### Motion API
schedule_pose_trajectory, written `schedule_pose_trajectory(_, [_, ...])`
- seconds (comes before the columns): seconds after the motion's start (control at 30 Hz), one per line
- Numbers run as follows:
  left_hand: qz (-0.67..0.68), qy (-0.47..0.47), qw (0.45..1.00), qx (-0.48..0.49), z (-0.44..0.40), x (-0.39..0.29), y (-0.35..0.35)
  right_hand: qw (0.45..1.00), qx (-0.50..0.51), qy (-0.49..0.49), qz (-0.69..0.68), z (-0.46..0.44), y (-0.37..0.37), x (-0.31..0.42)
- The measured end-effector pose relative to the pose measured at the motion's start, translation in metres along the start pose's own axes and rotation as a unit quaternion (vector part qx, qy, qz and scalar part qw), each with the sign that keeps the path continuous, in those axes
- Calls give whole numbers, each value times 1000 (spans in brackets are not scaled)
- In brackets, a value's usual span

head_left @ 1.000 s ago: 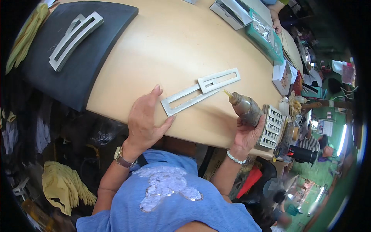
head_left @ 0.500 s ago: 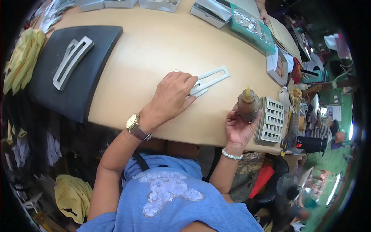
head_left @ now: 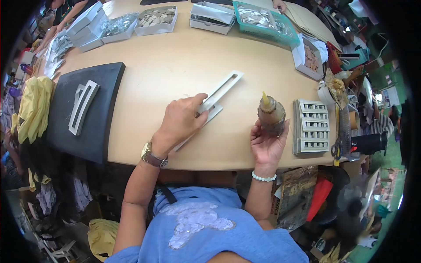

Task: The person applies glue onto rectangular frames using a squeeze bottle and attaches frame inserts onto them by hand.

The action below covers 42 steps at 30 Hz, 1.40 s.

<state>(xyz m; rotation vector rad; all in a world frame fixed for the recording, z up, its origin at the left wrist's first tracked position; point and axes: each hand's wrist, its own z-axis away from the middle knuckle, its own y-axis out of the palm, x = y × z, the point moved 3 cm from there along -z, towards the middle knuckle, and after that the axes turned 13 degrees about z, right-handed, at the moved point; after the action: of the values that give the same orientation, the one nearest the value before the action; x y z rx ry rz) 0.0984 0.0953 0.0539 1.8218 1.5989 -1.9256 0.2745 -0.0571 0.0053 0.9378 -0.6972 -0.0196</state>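
Note:
My left hand (head_left: 180, 120), with a watch on its wrist, has fingers closed on the near end of a pale slotted strip (head_left: 228, 90). The strip's far end points up and right over the table. Beneath it a second pale strip (head_left: 213, 115) lies at a slant, partly covered by my hand. My right hand (head_left: 265, 149), wearing a beaded bracelet, grips a brownish glue bottle (head_left: 272, 119) from below. Its yellow nozzle points upward. To the right of this hand stands a stack of pale slotted pieces (head_left: 312, 127).
On the left, a dark board (head_left: 66, 109) carries more slotted strips (head_left: 89, 103) beside yellow cloth (head_left: 35, 107). White boxes of small pieces (head_left: 156, 17) and a teal basket (head_left: 266, 22) line the back. Scissors (head_left: 337, 151) hang at right. Other people's hands (head_left: 279, 5) show at the far edge.
The view has shifted, showing more of the table's far side. My left hand has turned the strip steeper, and the lower strip's near end now shows below the hand. The bottle stays in my right hand.

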Motion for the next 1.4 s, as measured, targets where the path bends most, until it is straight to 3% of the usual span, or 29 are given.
schedule_pose_trajectory(0.23, [258,-181,948,-45,0,29,-21,1000,3,0,10,-3,-9,-3])
schedule_pose_trajectory(0.43, [411,-228,880,-63,1,53,-27,1000,-3,3,17,-3,-9,-4])
schedule_pose_trajectory(0.53, [388,-239,884,-100,11,45,-40,1000,-20,1,-2,0,-2,-3])
schedule_pose_trajectory(0.87, [436,-288,850,-61,88,32,-41,999,-6,-23,36,0,-5,-3])
schedule_pose_trajectory(1.07, [317,-267,904,-104,100,27,-46,998,24,-26,50,-2,-8,-2])
schedule_pose_trajectory(1.17, [143,-226,955,-125,101,9,-57,995,-14,-47,87,1,-7,1])
schedule_pose_trajectory(1.27, [-4,-77,986,-145,113,9,-56,976,-28,-149,158,8,-6,6])
schedule_pose_trajectory(1.4, [59,-84,977,-188,123,20,-44,971,-18,-148,187,17,-7,12])
